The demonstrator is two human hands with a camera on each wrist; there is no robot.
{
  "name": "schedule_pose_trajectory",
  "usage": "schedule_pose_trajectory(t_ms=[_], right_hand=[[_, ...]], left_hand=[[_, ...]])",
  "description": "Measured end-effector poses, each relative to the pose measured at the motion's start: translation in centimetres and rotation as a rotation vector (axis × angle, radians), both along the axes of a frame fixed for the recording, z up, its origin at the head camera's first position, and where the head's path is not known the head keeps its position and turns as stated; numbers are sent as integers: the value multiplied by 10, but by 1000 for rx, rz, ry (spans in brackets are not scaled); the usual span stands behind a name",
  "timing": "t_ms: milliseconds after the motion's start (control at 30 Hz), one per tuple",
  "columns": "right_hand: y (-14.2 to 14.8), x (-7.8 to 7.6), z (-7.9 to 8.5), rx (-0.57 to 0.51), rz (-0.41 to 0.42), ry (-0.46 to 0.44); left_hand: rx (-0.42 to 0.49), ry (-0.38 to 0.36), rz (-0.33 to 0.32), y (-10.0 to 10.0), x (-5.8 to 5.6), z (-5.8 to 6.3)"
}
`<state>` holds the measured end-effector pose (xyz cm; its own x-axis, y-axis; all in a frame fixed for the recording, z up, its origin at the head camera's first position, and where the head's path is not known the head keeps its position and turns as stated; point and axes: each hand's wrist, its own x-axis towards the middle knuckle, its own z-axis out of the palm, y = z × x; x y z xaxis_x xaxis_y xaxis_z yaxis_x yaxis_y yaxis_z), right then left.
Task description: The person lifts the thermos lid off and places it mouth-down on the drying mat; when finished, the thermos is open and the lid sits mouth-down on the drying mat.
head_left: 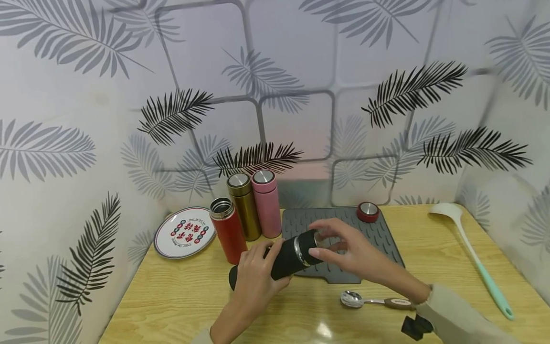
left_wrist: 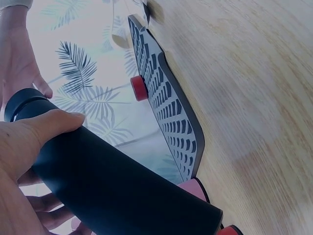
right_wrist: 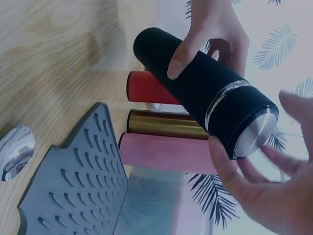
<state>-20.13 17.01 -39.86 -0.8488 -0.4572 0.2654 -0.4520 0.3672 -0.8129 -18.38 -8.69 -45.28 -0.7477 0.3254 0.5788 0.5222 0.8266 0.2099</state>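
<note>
A person works with both bare hands over a wooden table point(head_left: 172, 296). The black flask point(head_left: 281, 262) is near the middle, tilted, its base to the left and its lid point(right_wrist: 234, 117) higher to the right. The left hand point(head_left: 256, 274) holds the flask's body, fingers and thumb wrapped round it. The right hand point(head_left: 354, 249) arches wide about the lid, the thumb touching it; whether the other fingers grip firmly cannot be told.

The step in hand seems to be work on that lid, which is on the flask. The next move likely calls for a firm left hold and an even right grip on the lid.

A red flask point(head_left: 229, 236), upright and lidless, stands just beyond the black one and could be knocked. Behind it stand a gold flask point(head_left: 247, 210) and a pink flask point(head_left: 267, 208), both with lids on. A plate point(head_left: 167, 243) is at far left. On the right, a red lid point(head_left: 367, 213) sits at the far end of a grey mat point(head_left: 371, 239), a spoon point(head_left: 352, 299) lies nearer, by the right forearm, and a ladle point(head_left: 493, 288) lies farthest right. Nothing appears to block the right hand
</note>
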Motion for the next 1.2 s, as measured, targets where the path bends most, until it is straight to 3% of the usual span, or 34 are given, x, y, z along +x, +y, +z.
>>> schedule_pose_trajectory(t_ms=[167,333,667,867,1200], right_hand=[[-3,2,1,37,-85,-76],[-5,1,3,72,-113,-155],[-2,-1,1,-3,-31,-117],[-1,-3,0,-47,-39,-47],[21,-7,-5,-34,-111,9]], left_hand=[[-5,-10,-4,0,-1,0],[-16,-17,1,1,-1,0],[-2,-32,0,-1,-8,-6],[11,-11,6,-5,-16,-8],[229,-78,-3,-14,-31,-12]])
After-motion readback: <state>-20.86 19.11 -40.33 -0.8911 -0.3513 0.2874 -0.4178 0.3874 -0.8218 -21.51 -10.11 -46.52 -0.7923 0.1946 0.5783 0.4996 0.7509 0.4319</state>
